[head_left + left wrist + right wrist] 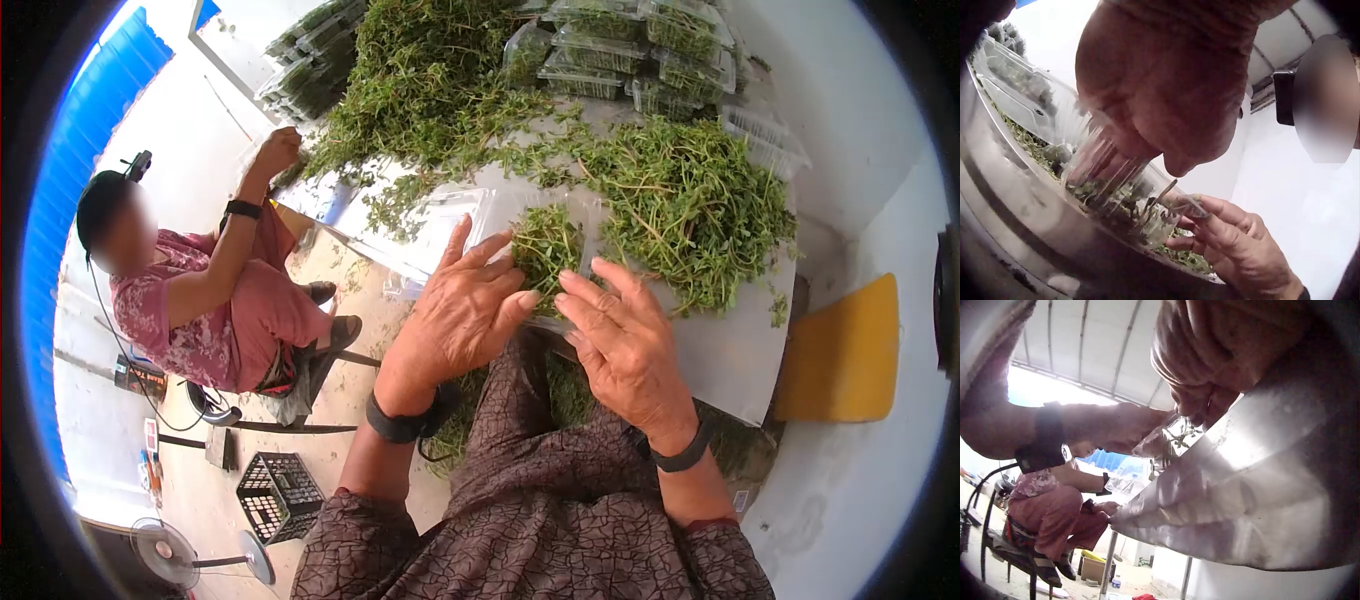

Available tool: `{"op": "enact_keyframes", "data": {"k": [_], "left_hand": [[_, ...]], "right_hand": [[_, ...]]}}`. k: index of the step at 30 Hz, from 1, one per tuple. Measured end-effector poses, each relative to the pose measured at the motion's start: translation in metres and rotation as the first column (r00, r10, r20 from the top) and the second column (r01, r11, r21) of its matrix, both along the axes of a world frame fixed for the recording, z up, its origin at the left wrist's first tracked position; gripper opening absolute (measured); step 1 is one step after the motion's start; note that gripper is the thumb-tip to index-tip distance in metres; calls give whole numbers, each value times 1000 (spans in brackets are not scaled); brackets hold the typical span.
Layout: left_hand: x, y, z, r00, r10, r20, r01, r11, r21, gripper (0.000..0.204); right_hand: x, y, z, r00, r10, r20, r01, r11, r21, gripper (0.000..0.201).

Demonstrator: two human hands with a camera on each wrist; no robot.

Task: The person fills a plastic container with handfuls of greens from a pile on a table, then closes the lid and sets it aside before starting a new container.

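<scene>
A clear, shallow plastic clamshell box (545,255) packed with a tuft of green leafy herb sprigs sits at the near edge of the shiny sheet-metal table (735,350), right in front of the person, probably so both hands can bear down on it from above while the edge of the table supports it. The left hand (460,315) lies over the box's left side with its fingers nearly straight and spread a little, the fingertips resting on the transparent lid and the herbs beneath it; the left wrist view shows those fingers pressed flat against the clear plastic, with sprigs squeezed under it. The right hand (625,345) meets it from the other side, fingers likewise long and only gently bent, tips laid on the box's right edge; neither hand curls round anything. Just behind the box lies a loose heap of the same green herb (690,205), close at hand for filling, and beyond it a stack of filled clear boxes (630,50). Across the table a second person in a pink patterned outfit (215,300) sits on a stool, one hand raised to the herb pile.
</scene>
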State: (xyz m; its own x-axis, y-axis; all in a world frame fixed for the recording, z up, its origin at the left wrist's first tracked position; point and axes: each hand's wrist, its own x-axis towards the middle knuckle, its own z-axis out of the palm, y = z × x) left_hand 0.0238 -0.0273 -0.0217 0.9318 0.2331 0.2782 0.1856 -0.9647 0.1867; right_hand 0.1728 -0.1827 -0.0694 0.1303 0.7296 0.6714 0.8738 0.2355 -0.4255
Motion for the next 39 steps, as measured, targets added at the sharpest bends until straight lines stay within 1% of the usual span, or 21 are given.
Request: {"op": "enact_keyframes", "data": {"k": [1,3,4,6,9,10,11,14,15,17,19,21,22,25,29,31,32,35,36,37,39], "left_hand": [[0,0,2,1000,-4,3,4,1000,2,42],[-2,0,6,995,54,-87,-57,998,-25,53],[-5,1,8,995,55,-86,-57,998,-25,53],[-11,3,12,996,57,76,-45,988,-148,61],[-12,-5,26,990,46,130,-28,990,-138,66],[-12,-7,25,993,2,116,12,993,-120,65],[-10,-10,24,993,6,118,8,993,-119,65],[-2,-13,14,993,-117,21,119,982,-145,60],[-1,-15,12,992,-121,23,123,981,-147,60],[2,-20,6,988,-155,8,155,981,-116,51],[4,-19,2,988,-155,7,155,982,-110,51],[6,-17,1,992,-113,-56,101,978,-184,49],[6,-15,-2,993,-110,-44,101,979,-179,49],[7,-14,-4,993,-110,33,114,978,-172,47],[2,-13,19,992,-113,50,122,958,-259,44],[3,-11,22,981,-72,180,102,981,-165,43],[5,-11,26,983,-83,164,107,983,-147,44],[17,-6,10,985,-84,150,101,989,-107,45],[20,-6,7,996,-82,20,84,987,-138,46],[22,-6,4,994,-105,31,109,983,-150,46],[25,-7,-1,998,-61,-8,59,986,-155,47]], "right_hand": [[0,-1,0,1000,-6,-2,6,1000,-7,40],[0,-1,0,1000,-7,-2,7,1000,-11,41],[0,-1,1,1000,-5,-4,5,1000,-14,42],[0,-1,1,1000,-8,-21,8,1000,-6,42],[1,0,-2,997,-6,-71,8,1000,25,43],[2,1,-2,996,0,-94,6,998,60,44],[3,1,-1,996,4,-92,1,998,60,44],[3,-1,0,993,-5,-117,13,998,69,43],[2,-2,2,991,-7,-135,17,997,73,43],[2,-3,3,989,-12,-149,23,997,71,43],[2,-3,3,992,-12,-127,18,999,48,41],[1,-2,2,991,-10,-130,15,999,41,41],[2,-1,2,991,-8,-134,13,999,37,40],[1,-2,4,992,-12,-128,16,999,32,39],[2,-2,2,995,-2,-104,4,1000,23,41],[2,-2,2,995,5,-103,-3,1000,16,41],[1,-2,2,994,-5,-105,6,1000,8,41],[0,-1,3,995,-12,-101,12,1000,-6,41],[0,-3,4,995,-9,-100,7,1000,-13,42],[0,-3,3,995,-33,-90,31,999,-26,42],[0,-2,0,995,-9,-103,10,1000,4,41]]}}
